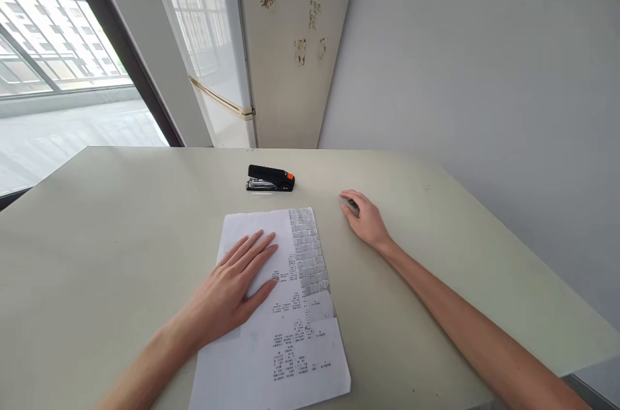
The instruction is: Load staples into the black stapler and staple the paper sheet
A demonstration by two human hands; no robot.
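Observation:
Printed paper sheets (252, 339) lie on the table in front of me, with a printed strip of grey bands down the upper right side. My left hand (237, 281) rests flat on them, fingers stretched out and thumb apart. To the right of the paper, my right hand (365, 219) is at the tabletop with its fingers curled towards the thumb. A small dark patch shows between them; it looks like a small object, mostly hidden by the hand. Beyond the paper's top edge stands a black stapler (270, 179) with an orange mark at its right end.
The pale table (121, 255) spreads to both sides and ends at the back near a white cabinet or fridge door (203, 29) with a gold handle (223, 99). A grey wall (465, 61) runs along the right. At the left is a window (58, 42) with railings outside.

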